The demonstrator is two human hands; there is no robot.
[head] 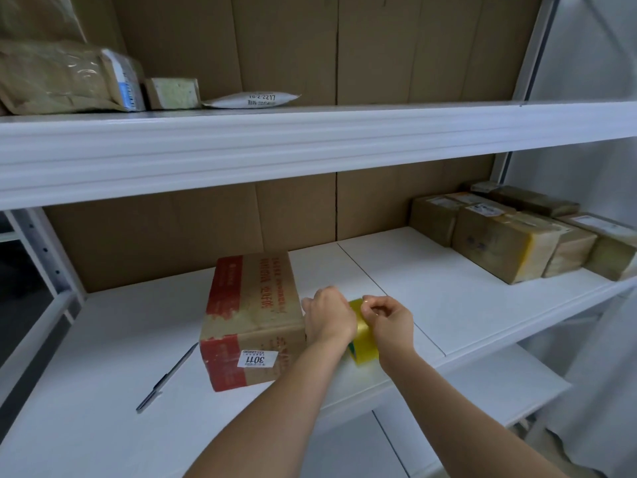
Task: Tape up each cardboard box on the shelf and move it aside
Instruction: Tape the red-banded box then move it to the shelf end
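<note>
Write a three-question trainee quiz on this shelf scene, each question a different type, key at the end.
1. True or false: the pen lies on the shelf to the left of the red-and-brown box.
2. What does the right hand do?
A. presses the box lid
B. pinches at the tape roll
C. lifts a parcel
3. Fill in: the label on the box's near face reads ____.

Key:
1. True.
2. B; the left hand steadies the roll beside the box.
3. 3011.
</note>
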